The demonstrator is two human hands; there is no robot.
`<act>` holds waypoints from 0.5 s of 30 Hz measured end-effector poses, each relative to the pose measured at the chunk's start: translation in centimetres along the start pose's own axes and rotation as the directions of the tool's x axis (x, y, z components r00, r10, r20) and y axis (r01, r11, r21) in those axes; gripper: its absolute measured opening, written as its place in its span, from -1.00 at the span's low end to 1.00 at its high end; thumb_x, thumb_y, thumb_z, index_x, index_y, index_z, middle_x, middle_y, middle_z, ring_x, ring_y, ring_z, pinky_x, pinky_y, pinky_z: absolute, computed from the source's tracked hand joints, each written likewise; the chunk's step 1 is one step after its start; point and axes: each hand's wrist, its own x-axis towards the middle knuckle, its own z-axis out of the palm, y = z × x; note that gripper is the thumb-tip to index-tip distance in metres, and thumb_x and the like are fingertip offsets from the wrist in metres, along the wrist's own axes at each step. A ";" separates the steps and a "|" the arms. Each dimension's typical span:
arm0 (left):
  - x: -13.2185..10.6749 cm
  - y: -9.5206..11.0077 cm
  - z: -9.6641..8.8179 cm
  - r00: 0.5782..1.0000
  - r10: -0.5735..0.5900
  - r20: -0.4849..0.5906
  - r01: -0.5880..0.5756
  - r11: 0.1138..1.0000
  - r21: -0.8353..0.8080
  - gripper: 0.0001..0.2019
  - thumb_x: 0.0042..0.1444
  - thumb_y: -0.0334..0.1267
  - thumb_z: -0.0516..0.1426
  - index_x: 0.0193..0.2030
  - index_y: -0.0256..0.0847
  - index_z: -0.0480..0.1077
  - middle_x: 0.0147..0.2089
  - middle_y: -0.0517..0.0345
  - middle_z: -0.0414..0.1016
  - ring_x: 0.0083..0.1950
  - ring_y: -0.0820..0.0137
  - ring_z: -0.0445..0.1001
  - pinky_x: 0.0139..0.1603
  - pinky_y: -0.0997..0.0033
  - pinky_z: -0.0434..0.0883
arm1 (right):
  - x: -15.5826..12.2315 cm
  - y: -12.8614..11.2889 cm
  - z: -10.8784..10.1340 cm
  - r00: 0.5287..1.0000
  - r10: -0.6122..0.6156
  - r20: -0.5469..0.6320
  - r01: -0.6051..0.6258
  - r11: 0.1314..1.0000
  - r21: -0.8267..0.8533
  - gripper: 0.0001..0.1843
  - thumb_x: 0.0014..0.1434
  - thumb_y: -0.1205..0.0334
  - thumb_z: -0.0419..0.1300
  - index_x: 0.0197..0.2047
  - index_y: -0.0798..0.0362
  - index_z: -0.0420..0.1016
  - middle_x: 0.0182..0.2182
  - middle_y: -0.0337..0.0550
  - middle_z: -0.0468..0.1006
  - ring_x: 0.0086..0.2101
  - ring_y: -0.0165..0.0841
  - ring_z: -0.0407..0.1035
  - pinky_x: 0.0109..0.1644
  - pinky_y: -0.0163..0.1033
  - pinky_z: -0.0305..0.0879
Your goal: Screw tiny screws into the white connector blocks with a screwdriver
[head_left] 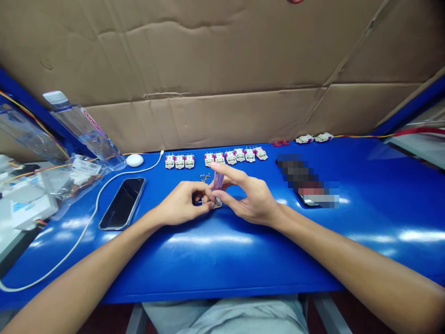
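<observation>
My left hand (184,202) rests on the blue table (222,260), fingers curled and pinched on a small white and metal part (217,202). My right hand (248,197) grips a small translucent purple-handled screwdriver (218,181) standing upright on that part, the forefinger stretched over its top. A few tiny screws (205,176) lie just behind the hands. A row of several small white and pink parts (215,158) lines the table further back.
A black phone (123,203) lies left of the hands with a white cable (86,227) and a white puck (134,160). Plastic bags (83,130) and white boxes (24,204) crowd the left. A cardboard wall (222,69) stands behind. Two more parts (314,138) sit with wires at the back right.
</observation>
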 end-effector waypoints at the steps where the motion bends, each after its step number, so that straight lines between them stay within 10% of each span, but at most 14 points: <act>1: 0.0 0.0 0.0 1.000 0.002 0.001 -0.002 1.000 0.006 -0.78 0.29 -0.15 0.24 -0.29 -0.25 0.58 -0.36 0.17 0.55 -0.36 0.44 0.36 -0.31 0.45 0.30 | 0.0 0.0 0.0 1.000 0.007 0.007 -0.007 1.000 -0.004 -0.31 0.54 0.26 0.21 0.62 -0.19 0.14 0.32 -0.05 0.62 -0.03 -0.30 0.73 0.11 -0.18 0.74; 15: 0.0 0.0 0.1 1.000 0.016 -0.005 -0.016 0.999 0.051 -0.75 0.31 -0.10 0.21 -0.27 -0.25 0.54 -0.38 0.23 0.48 -0.36 0.45 0.29 -0.30 0.44 0.27 | -0.2 -0.2 0.0 0.997 0.026 0.071 -0.030 0.998 0.057 -0.23 0.50 0.36 0.22 0.63 -0.25 0.09 0.35 -0.13 0.60 0.13 -0.25 0.69 0.24 -0.13 0.69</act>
